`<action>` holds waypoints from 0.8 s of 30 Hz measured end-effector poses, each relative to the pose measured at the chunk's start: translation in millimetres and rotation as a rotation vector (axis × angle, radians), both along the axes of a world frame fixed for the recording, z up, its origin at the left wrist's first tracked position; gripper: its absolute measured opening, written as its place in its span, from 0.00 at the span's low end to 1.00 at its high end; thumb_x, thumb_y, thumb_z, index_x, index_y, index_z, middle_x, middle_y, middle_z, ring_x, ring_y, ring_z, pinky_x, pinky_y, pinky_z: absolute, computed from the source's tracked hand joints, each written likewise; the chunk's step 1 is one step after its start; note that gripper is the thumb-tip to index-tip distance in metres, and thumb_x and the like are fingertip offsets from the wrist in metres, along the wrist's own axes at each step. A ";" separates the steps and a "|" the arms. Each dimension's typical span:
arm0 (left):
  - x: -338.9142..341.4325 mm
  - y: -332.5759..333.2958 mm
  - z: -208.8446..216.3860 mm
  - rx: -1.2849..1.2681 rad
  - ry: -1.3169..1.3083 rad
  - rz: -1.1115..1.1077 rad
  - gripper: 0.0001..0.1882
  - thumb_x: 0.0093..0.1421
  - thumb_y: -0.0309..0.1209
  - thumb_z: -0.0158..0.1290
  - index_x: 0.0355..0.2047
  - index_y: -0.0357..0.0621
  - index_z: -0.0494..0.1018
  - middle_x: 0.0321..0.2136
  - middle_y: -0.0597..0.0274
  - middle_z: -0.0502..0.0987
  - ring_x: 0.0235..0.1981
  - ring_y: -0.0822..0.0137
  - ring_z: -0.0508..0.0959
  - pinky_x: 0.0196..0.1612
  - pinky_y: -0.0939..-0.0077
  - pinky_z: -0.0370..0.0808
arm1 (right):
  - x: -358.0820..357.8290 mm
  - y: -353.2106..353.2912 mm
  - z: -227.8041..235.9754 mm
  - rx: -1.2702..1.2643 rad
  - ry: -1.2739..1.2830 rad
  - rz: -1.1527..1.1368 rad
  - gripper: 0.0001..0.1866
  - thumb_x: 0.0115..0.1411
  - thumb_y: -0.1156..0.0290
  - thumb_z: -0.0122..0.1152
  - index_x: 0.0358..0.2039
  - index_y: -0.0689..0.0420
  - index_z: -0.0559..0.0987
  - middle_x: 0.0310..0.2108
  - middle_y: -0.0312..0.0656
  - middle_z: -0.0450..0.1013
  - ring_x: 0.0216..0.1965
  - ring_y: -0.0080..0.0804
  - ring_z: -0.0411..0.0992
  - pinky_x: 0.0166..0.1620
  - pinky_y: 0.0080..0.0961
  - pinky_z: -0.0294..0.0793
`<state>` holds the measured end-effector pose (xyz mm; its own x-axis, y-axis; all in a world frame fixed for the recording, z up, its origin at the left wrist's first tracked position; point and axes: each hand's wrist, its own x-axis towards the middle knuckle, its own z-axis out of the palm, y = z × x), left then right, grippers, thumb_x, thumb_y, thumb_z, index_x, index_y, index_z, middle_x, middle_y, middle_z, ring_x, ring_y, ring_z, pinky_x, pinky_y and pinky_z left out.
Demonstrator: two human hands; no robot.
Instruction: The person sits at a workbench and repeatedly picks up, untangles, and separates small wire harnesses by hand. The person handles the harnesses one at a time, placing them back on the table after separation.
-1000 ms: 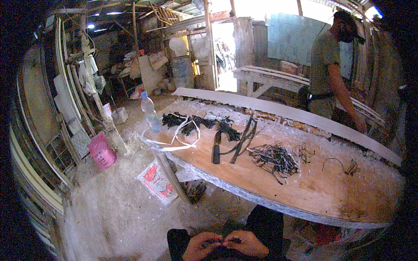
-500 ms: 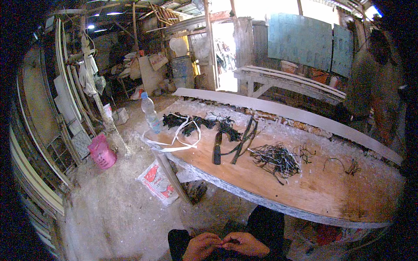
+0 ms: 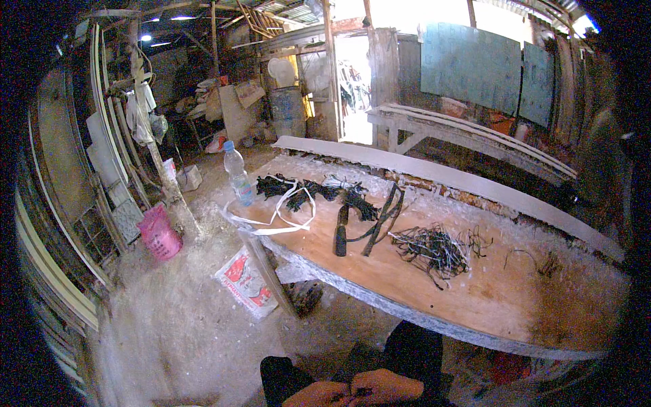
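Note:
My left hand [image 3: 317,394] and my right hand [image 3: 386,387] meet at the lower edge, between my dark-clothed legs and in front of the table [image 3: 380,271]. Their fingers are curled together; a dark patch shows at the right fingers, and anything held there is too small to name. On the tabletop, closest to me, lie a loose tangle of black wires [image 3: 434,251] and a dark, thick-handled tool [image 3: 341,234]. Beside the tool are crossed black strips [image 3: 383,220]. Bundles of short black ties [image 3: 298,193] lie farther left, with a white strap [image 3: 278,227] looped over them.
A clear plastic bottle [image 3: 237,173] stands at the table's left end. A long pale board [image 3: 434,169] runs along the far edge. On the floor are a pink sack [image 3: 160,234] and a printed bag [image 3: 245,281]. Another person [image 3: 600,169] stands in shadow at right.
My hands have dropped slightly toward the lower edge, staying together. The other person has moved farther right. The things on the table look unmoved; the view has shifted a little.

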<state>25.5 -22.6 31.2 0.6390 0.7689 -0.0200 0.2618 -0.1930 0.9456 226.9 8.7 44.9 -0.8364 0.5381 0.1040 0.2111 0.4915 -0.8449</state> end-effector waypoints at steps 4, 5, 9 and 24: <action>-2.1 0.8 1.8 0.077 -0.062 -0.126 0.08 0.54 0.33 0.48 0.26 0.41 0.71 0.21 0.56 0.70 0.22 0.61 0.71 0.26 0.71 0.68 | -1.2 -5.9 5.5 0.007 0.180 0.037 0.14 0.50 0.63 0.61 0.22 0.60 0.71 0.21 0.45 0.65 0.25 0.39 0.66 0.28 0.30 0.64; -3.8 1.6 2.3 0.101 -0.070 -0.157 0.08 0.54 0.33 0.48 0.26 0.41 0.71 0.21 0.56 0.71 0.22 0.61 0.72 0.27 0.72 0.68 | -2.8 -7.0 4.9 0.000 0.188 0.043 0.13 0.50 0.64 0.61 0.22 0.61 0.71 0.21 0.45 0.65 0.25 0.39 0.66 0.28 0.30 0.64; -7.2 3.7 0.4 0.223 -0.167 -0.221 0.09 0.52 0.35 0.49 0.25 0.41 0.72 0.22 0.56 0.72 0.24 0.61 0.73 0.28 0.72 0.69 | -8.8 -9.3 1.4 -0.088 0.274 0.099 0.14 0.51 0.65 0.60 0.20 0.61 0.69 0.19 0.43 0.63 0.23 0.36 0.64 0.28 0.28 0.63; -9.5 19.2 -17.2 0.234 -0.344 -0.545 0.14 0.54 0.41 0.51 0.22 0.42 0.72 0.16 0.59 0.72 0.18 0.61 0.73 0.19 0.70 0.67 | -19.3 -24.3 -2.8 -0.906 0.588 0.146 0.15 0.53 0.67 0.59 0.15 0.55 0.66 0.21 0.33 0.64 0.24 0.20 0.61 0.28 0.20 0.60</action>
<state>16.0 -3.4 14.0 0.8762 0.2953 0.3808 -0.2382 -0.4215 0.8750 207.5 -15.6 42.2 -0.8477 0.5158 0.1239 -0.3547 -0.3775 -0.8554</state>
